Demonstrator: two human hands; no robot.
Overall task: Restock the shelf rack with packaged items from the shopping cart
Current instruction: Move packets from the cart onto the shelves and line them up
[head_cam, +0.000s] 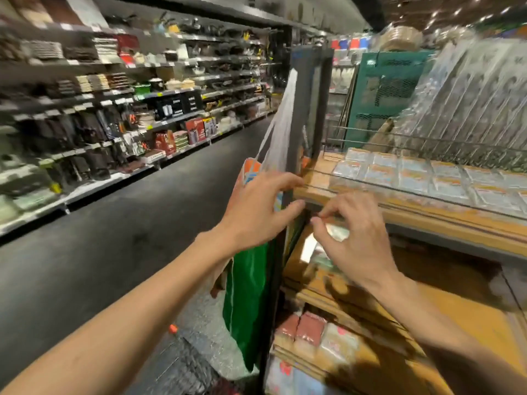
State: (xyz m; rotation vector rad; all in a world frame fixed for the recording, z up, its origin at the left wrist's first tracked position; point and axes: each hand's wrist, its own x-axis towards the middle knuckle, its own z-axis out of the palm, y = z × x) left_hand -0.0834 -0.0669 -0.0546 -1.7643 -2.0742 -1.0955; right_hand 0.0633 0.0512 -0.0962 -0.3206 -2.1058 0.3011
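Green and clear plastic make up the tall hanging package (248, 295) at the end of the shelf rack (427, 212), just beside its dark upright post (302, 115). Its long axis runs close to vertical, with the clear top leaning slightly toward the post, the green part pointing down at the floor, and an orange-and-blue band between them. The left hand (256, 206) lies against that band with fingers spread and nearly straight, the tips touching the post's edge and gripping nothing. The right hand (356, 240) hovers at the lip of the upper shelf with fingers curled, thumb and forefinger tips close together; blur hides whether they pinch a hook or tag. The likely risk is that the package swings or slips off if it misses its hook, since only flat fingers steady it. It could then drop toward what looks like the shopping cart (185, 366) below.
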